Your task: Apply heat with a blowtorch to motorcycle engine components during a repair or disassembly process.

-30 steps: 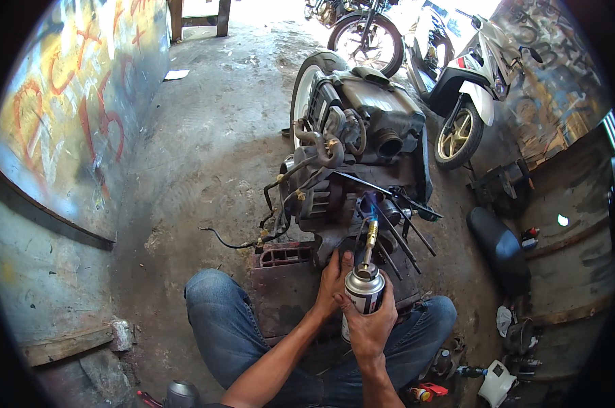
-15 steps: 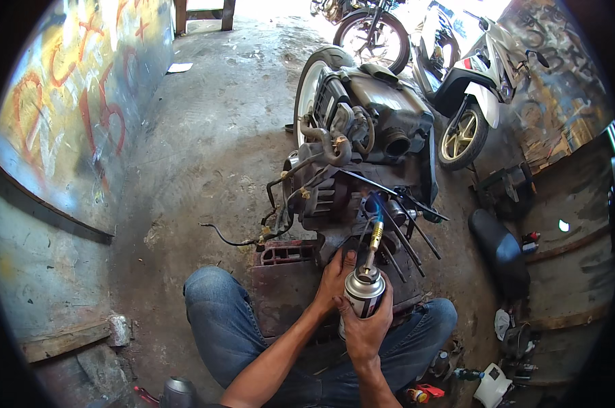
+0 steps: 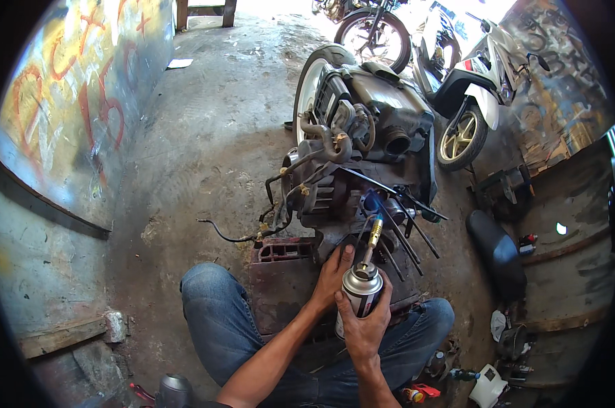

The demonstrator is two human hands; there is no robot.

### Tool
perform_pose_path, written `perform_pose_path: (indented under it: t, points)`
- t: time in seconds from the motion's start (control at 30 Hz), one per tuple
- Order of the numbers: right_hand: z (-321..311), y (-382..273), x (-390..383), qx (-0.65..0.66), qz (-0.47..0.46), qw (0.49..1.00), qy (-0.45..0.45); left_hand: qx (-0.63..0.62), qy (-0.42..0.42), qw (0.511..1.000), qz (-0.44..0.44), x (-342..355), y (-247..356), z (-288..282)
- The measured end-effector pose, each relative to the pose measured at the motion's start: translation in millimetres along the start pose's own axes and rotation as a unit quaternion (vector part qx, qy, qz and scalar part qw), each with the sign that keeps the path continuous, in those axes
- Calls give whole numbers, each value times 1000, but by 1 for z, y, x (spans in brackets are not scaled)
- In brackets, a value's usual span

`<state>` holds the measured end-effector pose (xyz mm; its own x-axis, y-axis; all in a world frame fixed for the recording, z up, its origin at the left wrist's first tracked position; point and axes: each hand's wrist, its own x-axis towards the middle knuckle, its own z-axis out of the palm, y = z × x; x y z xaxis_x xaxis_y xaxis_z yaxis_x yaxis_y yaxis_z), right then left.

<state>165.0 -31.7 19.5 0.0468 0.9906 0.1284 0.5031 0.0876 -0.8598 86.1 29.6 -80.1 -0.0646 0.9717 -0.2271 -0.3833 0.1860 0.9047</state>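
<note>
My right hand [image 3: 366,326] is wrapped round the can of a gas blowtorch [image 3: 362,289], which stands almost upright. From its brass nozzle a blue flame points up and away, into the open crankcase side of a scooter engine [image 3: 321,197]. Several long dark studs [image 3: 407,239] stick out of the engine beside the flame. My left hand [image 3: 329,279] grips the near lower edge of the engine casing, thumb on top; its other fingers are partly hidden. The torch can is just right of that hand.
A wheel [image 3: 313,95] and a dark air-filter box [image 3: 382,95] sit behind the engine. Loose wiring [image 3: 236,238] trails left onto the floor. A white scooter [image 3: 481,88] stands far right, with a black seat [image 3: 496,251] nearer. Bottles and a white container [image 3: 487,386] lie lower right.
The whole view has shifted very slightly. Both hands keep their holds, and the torch flame still points at the same part of the engine.
</note>
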Motion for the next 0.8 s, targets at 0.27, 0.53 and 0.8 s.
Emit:
perform_pose_path:
  t: [0.27,0.53,0.8]
  points:
    - [0,2,-2,7,32,999,-1,19,29,999,21,3,-8,2]
    - [4,-5,1,11,26,1000,1,-70,3,997,-28,-1,4,1]
    - [7,-11,2,2,43,999,-3,-180,-22,982,-54,3,-4,2]
